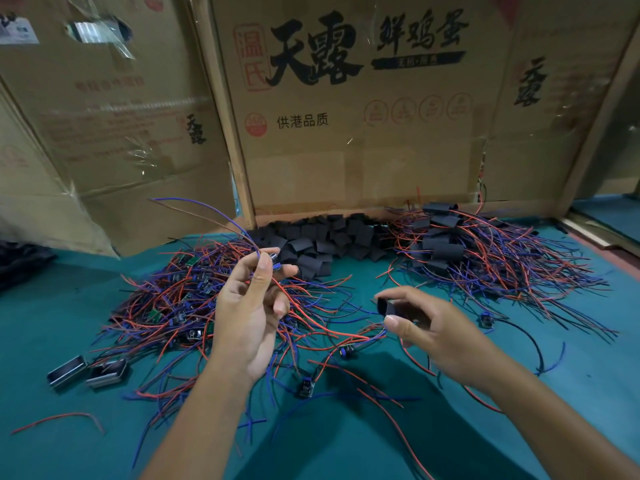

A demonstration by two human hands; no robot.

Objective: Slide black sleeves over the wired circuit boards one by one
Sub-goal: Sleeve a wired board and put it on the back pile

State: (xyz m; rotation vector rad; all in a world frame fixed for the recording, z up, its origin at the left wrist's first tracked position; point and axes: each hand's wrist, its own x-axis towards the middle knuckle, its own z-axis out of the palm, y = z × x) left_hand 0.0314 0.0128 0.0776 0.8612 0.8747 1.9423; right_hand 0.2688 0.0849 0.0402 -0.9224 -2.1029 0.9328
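Reading 天露 and 供港品质, a cardboard box (363,133) backs the table.

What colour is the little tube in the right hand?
Black. The sleeve pinched in the right hand shows in the head view.

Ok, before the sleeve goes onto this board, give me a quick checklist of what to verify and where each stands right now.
1. Left hand holds a wired board at its fingertips: ok.
2. Right hand pinches a single black sleeve: ok.
3. Sleeve mouth open, not flattened: cannot tell, though the end facing the left hand looks open.
4. Sleeve lined up with the board: not ok, the two hands are apart and the board sits higher.
5. Board's wires free of the pile of wired boards: cannot tell.
6. Spare sleeves in stock: ok.
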